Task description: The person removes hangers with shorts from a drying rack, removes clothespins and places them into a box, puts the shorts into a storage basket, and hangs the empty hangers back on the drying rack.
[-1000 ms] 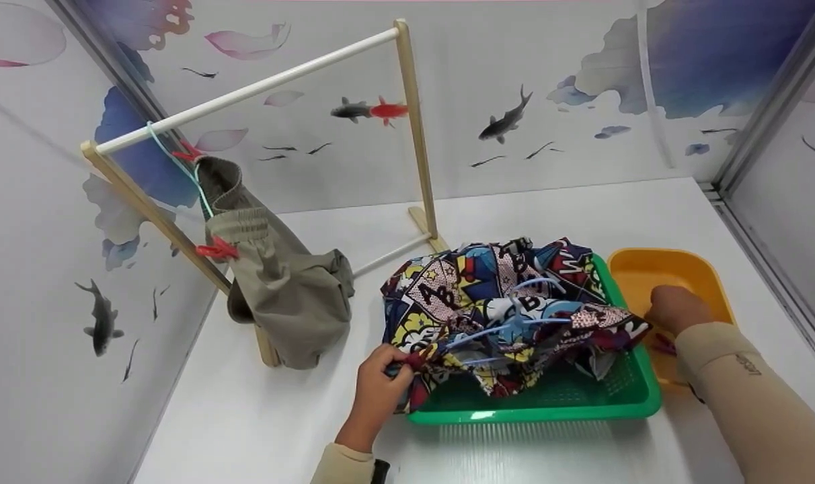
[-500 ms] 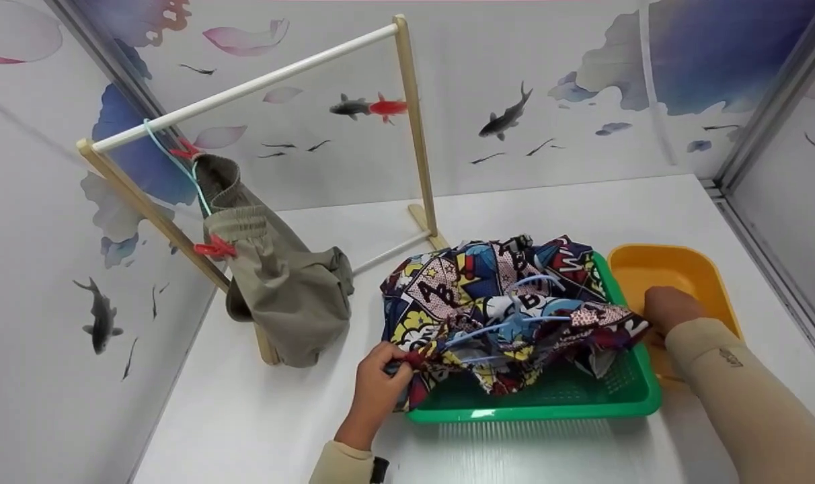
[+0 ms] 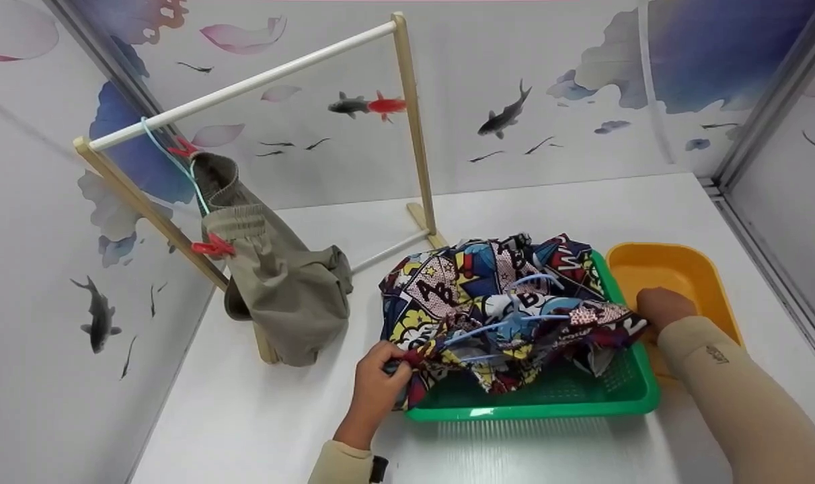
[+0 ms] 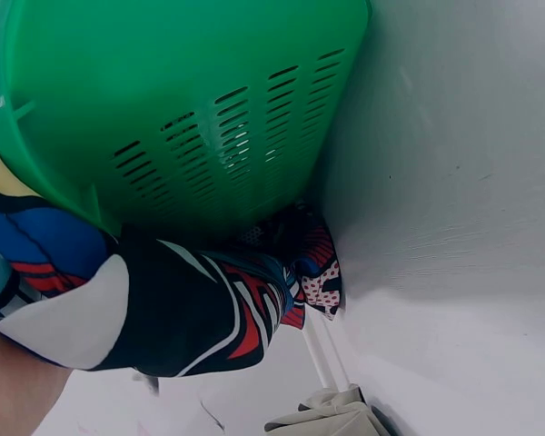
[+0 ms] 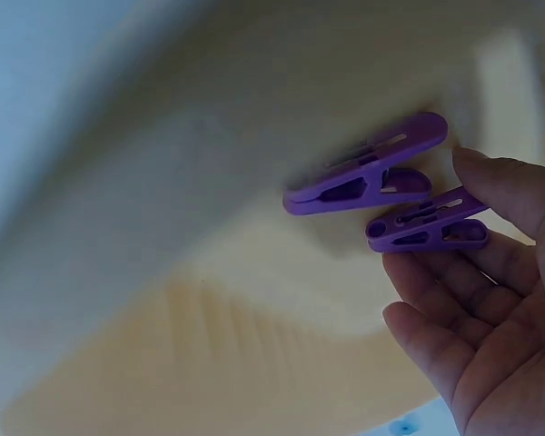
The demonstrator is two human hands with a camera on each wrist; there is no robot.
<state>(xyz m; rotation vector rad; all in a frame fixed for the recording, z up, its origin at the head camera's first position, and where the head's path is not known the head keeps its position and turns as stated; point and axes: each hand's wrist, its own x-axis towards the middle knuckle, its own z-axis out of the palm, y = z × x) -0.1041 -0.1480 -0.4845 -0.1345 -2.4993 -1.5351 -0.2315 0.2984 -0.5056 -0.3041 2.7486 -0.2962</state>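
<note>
Comic-print cloth, a garment (image 3: 441, 292) of unclear kind, lies bunched over the green basket (image 3: 535, 411), a pale blue hanger (image 3: 515, 325) in its folds. My left hand (image 3: 375, 384) pinches its near left corner at the basket's edge; the left wrist view shows the cloth hanging down outside the basket wall. Over the orange tub (image 3: 656, 259), my right hand (image 3: 664, 308) is close to the garment's right corner. Its fingers are hidden in the head view. In the right wrist view, thumb and fingers pinch a purple clothespin (image 5: 427, 223), with a second purple clothespin (image 5: 368, 168) beside it.
Left of the basket stands a drying rack (image 3: 246, 87) with wooden legs and a white bar. Khaki shorts (image 3: 283, 289) hang from it on a light blue hanger (image 3: 172, 158) with red clothespins (image 3: 212, 246). Patterned walls enclose the white table (image 3: 246, 423) behind and at both sides.
My right hand has shifted left and slightly up within the tub, towards the garment's right corner. My left hand keeps its pinch on the cloth in nearly the same place.
</note>
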